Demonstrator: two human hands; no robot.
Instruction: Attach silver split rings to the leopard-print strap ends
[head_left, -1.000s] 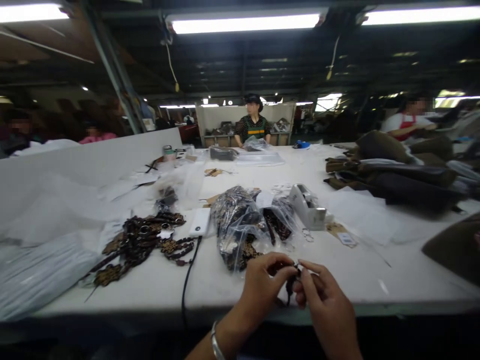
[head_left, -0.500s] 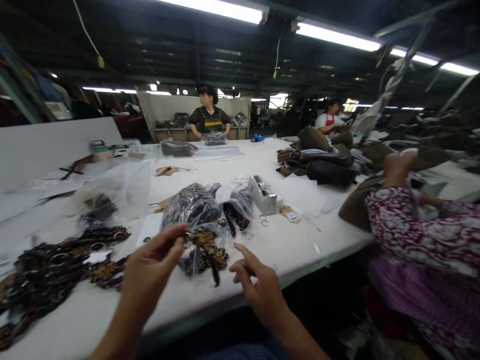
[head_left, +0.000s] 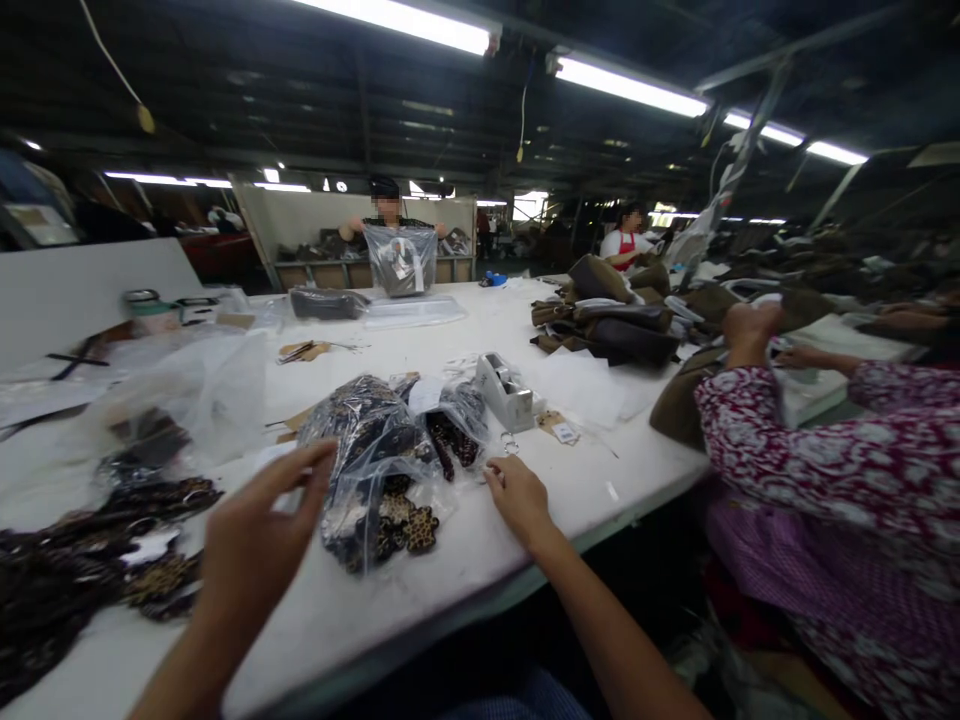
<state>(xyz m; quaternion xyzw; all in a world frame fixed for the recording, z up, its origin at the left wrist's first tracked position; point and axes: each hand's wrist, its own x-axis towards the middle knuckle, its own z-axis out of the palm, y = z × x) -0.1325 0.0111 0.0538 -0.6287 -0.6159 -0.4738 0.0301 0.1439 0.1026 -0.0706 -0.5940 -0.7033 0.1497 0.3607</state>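
Lying at the far left, between 8 and 9 o'clock from the large clear bag, dark straps [head_left: 64,590] are heaped on the white surface [head_left: 450,590]. A lidded cup [head_left: 154,314] is seen at 10 o'clock. At 8 o'clock the left hand [head_left: 251,540] is raised, its fingers loosely curved and their tips brought close to the thumb beside the bag's left edge; whether anything is pinched there cannot be told. By the large clear bag [head_left: 364,425] leopard-print pieces are enclosed, and flower-shaped charms [head_left: 420,529] are seen at its lower right. At 12 o'clock, across the surface, a clear bag with a dark item [head_left: 403,262] is held up by a person. At 2 o'clock a smaller clear bag [head_left: 459,410] is placed, with a tape dispenser [head_left: 504,393] just beyond. The right hand [head_left: 519,497] is held low at 3 o'clock, fingers curled in near the thumb; its grip cannot be made out. Small rings [head_left: 510,443] and a tag [head_left: 559,428] are laid nearby. Brown bags [head_left: 615,320] are piled farther out at 2 o'clock. At 3 o'clock, far right, a patterned sleeve [head_left: 795,440] is seen.
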